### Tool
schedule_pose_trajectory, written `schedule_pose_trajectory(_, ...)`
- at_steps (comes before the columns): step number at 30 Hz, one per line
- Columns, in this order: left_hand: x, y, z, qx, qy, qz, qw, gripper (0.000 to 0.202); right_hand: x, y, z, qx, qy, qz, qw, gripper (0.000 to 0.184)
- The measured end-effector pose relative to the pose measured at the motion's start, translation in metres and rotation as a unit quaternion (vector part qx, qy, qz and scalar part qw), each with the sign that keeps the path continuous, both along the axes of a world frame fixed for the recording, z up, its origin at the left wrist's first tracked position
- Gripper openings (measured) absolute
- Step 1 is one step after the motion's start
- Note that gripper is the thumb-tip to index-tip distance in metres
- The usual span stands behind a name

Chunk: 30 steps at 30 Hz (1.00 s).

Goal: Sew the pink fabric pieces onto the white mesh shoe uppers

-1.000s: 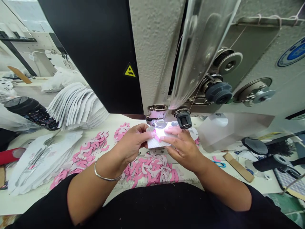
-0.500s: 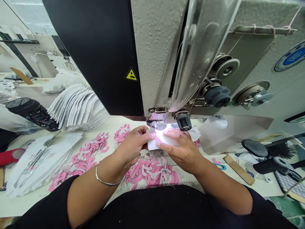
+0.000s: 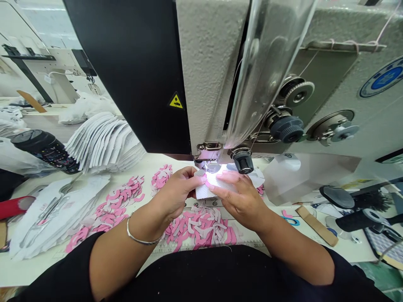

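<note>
A white mesh fabric piece (image 3: 206, 191) lies under the presser foot (image 3: 206, 161) of a large sewing machine (image 3: 217, 71), lit by the machine's lamp. My left hand (image 3: 176, 191) pinches the piece's left edge, thumb and fingers closed on it. From the right, my right hand (image 3: 241, 193) lies over the piece with its fingers pressed flat, holding a small pink strip against it. Loose pink and grey cut pieces (image 3: 201, 224) are heaped just in front of my hands.
A fanned stack of white fabric pieces (image 3: 103, 140) and more pink cut-outs (image 3: 119, 201) lie at the left, with flat white parts (image 3: 53, 209) nearer. A dark bottle (image 3: 44, 151) lies at far left. Tools, a brown strip (image 3: 316, 220) and a clear sheet (image 3: 302, 174) sit right.
My hands stay on the white piece under the foot with only slight finger shifts; the view has moved up a little.
</note>
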State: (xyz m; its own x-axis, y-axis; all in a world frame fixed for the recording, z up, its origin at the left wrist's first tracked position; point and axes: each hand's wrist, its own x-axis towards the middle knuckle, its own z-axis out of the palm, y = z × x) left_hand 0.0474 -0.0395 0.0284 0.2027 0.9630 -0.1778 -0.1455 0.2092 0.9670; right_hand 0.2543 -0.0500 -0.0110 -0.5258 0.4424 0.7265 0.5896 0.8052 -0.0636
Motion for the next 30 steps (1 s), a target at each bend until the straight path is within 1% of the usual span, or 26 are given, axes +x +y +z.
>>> schedule_pose_trajectory(8,0.001,0.000,0.004,-0.010,-0.002,0.011,1.000,0.027,-0.001,-0.001,0.003,-0.014,-0.001,0.002,1.000,0.048)
schedule_pose_trajectory(15,-0.003,0.005,0.004,0.014,0.007,-0.019,1.000,0.021,-0.002,0.000,0.007,-0.029,0.012,0.005,1.000,0.045)
schedule_pose_trajectory(21,-0.003,0.005,0.002,-0.002,-0.004,-0.001,1.000,0.021,-0.001,-0.001,0.007,-0.028,0.000,0.002,1.000,0.047)
schedule_pose_trajectory(24,-0.002,0.007,0.002,-0.008,0.007,0.003,1.000,0.019,0.000,0.000,0.014,-0.031,0.000,0.000,1.000,0.041)
schedule_pose_trajectory(27,-0.001,0.010,0.003,-0.011,0.017,-0.001,1.000,0.016,0.000,0.003,0.026,-0.081,-0.005,-0.009,0.997,0.032)
schedule_pose_trajectory(30,0.000,0.012,0.003,-0.011,0.014,-0.004,1.000,0.016,0.000,0.005,0.033,-0.118,-0.007,-0.011,0.993,0.031)
